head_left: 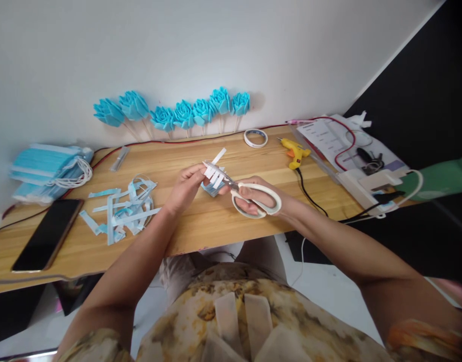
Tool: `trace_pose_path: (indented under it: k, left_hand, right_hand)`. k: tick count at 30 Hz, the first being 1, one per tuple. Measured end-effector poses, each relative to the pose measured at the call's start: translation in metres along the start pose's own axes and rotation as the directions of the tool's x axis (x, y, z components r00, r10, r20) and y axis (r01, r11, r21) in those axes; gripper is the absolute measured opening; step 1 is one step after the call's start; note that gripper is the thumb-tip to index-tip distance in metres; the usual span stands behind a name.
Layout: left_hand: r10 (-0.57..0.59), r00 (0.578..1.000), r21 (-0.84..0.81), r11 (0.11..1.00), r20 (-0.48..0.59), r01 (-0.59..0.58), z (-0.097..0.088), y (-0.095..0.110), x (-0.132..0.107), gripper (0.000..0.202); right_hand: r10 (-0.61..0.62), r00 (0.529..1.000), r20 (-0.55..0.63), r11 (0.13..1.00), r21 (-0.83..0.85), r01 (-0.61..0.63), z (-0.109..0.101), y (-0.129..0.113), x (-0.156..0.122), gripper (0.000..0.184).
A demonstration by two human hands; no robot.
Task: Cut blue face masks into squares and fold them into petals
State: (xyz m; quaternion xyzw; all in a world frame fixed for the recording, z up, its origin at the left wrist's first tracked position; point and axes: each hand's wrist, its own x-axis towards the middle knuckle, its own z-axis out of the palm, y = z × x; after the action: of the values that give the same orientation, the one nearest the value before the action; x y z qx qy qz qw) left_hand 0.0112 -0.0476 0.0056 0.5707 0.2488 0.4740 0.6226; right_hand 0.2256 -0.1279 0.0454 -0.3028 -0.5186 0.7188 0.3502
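Observation:
My left hand (184, 191) pinches thin white strips (217, 177) between thumb and fingertips. In my right hand (258, 182) are scissors (234, 186) with white looped handles, my fingers through the loops. Their blades point left and lie across the strips, close to my left fingertips. Whether the blades are parted is too small to tell. Light blue cut pieces (211, 190) lie on the wooden table (200, 231) beneath the strips, partly hidden by them.
Blue offcuts (121, 213) and a phone (48, 235) lie left, near stacked face masks (42, 163). Several blue flowers (183, 114) lean on the wall. A tape roll (256, 138), yellow glue gun (295, 152) and white power strip (361, 193) are to the right.

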Motion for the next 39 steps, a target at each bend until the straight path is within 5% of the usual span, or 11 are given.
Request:
trace_pose_path:
  k: [7, 13, 19, 25, 29, 34, 39]
  left_hand:
    - [0.008, 1.000, 0.079, 0.997, -0.016, -0.007, -0.002, -0.001, -0.001, 0.046]
    - [-0.042, 0.999, 0.211, 0.977, -0.006, 0.042, -0.001, 0.004, -0.003, 0.043]
    - [0.070, 0.996, 0.209, 0.976, -0.056, -0.057, -0.005, 0.004, 0.001, 0.040]
    - [0.068, 0.989, 0.172, 0.984, -0.129, -0.045, -0.002, 0.006, 0.002, 0.032]
    - [0.033, 0.991, 0.219, 0.976, -0.127, -0.005, -0.002, 0.011, 0.003, 0.022]
    - [-0.039, 0.995, 0.603, 0.797, 0.088, -0.023, 0.015, 0.026, 0.009, 0.025]
    - [-0.012, 0.917, 0.814, 0.465, 0.399, -0.349, 0.050, 0.007, 0.039, 0.029]
  right_hand:
    - [0.021, 1.000, 0.002, 1.000, -0.022, -0.021, 0.000, 0.000, 0.001, 0.058]
    - [0.198, 0.980, 0.032, 0.978, -0.077, -0.195, 0.015, 0.007, 0.007, 0.043]
    - [0.110, 0.988, 0.107, 0.994, -0.040, -0.106, 0.026, 0.007, -0.003, 0.057]
    - [-0.038, 0.993, -0.113, 0.987, 0.150, 0.055, 0.011, 0.022, -0.049, 0.057]
    - [0.072, 0.943, -0.326, 0.964, 0.264, 0.018, -0.002, 0.028, -0.082, 0.058]
    - [-0.002, 0.856, -0.518, 0.936, 0.300, 0.184, -0.010, 0.016, -0.113, 0.052]
    - [-0.158, 0.723, -0.672, 0.953, 0.089, 0.291, -0.015, -0.004, -0.128, 0.058]
